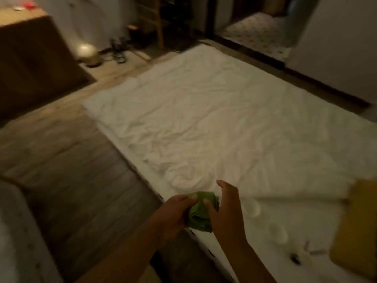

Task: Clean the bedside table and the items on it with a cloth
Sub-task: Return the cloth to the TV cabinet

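A bunched green cloth (201, 213) is held between both hands over the near edge of a white bed (214, 123). My left hand (173, 213) grips its left side with fingers curled around it. My right hand (226, 209) touches the cloth's right side with thumb and fingers, the upper fingers arched above it. No bedside table shows in this blurred, dim view.
A yellow pillow (355, 227) lies at the right edge of the bed, with two white round objects (265, 219) and small dark items (295, 258) near it. Wooden floor (71, 170) runs left of the bed. A brown cabinet (34, 64) and a glowing lamp (87, 52) stand far left.
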Available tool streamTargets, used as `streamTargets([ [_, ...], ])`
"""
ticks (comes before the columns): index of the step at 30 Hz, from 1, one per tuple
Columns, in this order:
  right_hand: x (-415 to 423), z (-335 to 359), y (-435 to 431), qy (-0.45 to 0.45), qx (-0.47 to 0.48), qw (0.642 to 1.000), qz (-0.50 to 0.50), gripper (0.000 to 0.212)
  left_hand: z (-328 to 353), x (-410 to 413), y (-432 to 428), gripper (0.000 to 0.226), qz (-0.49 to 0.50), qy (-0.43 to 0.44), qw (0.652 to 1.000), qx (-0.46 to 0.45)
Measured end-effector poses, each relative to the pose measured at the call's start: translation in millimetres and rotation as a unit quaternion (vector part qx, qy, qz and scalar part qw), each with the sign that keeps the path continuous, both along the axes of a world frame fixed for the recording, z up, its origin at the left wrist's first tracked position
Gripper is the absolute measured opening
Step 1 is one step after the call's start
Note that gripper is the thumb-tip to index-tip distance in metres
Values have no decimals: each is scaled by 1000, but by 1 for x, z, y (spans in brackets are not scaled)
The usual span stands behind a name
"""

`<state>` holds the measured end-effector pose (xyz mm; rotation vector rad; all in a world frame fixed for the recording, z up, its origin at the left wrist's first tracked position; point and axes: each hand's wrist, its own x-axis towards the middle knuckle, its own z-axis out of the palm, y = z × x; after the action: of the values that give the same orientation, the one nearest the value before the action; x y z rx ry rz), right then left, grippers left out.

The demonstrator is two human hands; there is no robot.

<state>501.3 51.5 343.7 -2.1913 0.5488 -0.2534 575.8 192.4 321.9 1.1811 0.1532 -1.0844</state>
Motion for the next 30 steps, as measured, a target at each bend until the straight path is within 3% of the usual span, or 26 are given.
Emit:
streamTargets([
  [3, 55, 14, 55, -30, -74, 990, 116, 44, 18, 35, 56, 38, 122, 10, 992, 13],
  [7, 124, 15, 135, 9, -87, 961, 263, 63, 39, 85, 134, 43, 259, 49, 965, 18],
  [12, 201, 15, 230, 39, -81, 937, 337, 84, 51, 141, 234, 52, 305, 37, 951, -33],
  [15, 241, 22, 276, 18, -16, 948, 319, 65, 47, 168, 284, 55, 293, 0, 956, -28],
  [18, 281, 25, 314, 17, 39, 949, 313, 39, 45, 195, 329, 31, 294, -41, 954, 36],
  [23, 367, 21, 357, 85, 75, 931, 347, 42, 37, 263, 386, 28, 285, -80, 946, 132],
  [27, 465, 22, 391, 71, 122, 919, 368, 25, 43, 347, 430, 24, 301, -110, 920, 226],
  [30, 534, 29, 405, 83, 195, 908, 361, 18, 52, 405, 457, 21, 318, -119, 910, 238],
])
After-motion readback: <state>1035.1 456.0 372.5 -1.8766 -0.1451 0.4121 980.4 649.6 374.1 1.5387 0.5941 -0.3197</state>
